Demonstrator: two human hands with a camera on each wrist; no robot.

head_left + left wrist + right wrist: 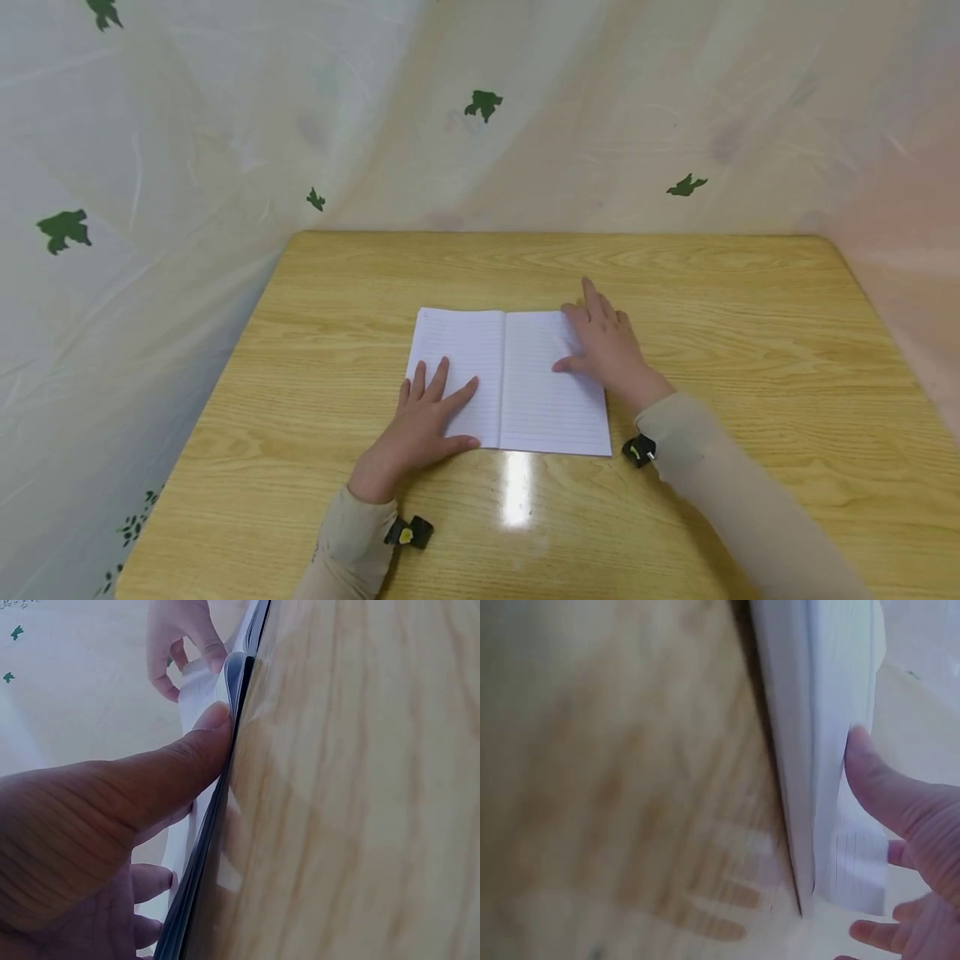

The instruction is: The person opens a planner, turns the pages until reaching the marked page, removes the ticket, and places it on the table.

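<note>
Left hand (417, 425), fingers wide, rests on notebook (517, 375), likely steadying it; right hand (609, 346), fingers apart, has page (551, 417) under thumb, presumably keeping it flat.

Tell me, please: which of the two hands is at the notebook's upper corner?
The right hand, at the upper outer corner of the right page. The left hand rests lower, on the left page.
</note>
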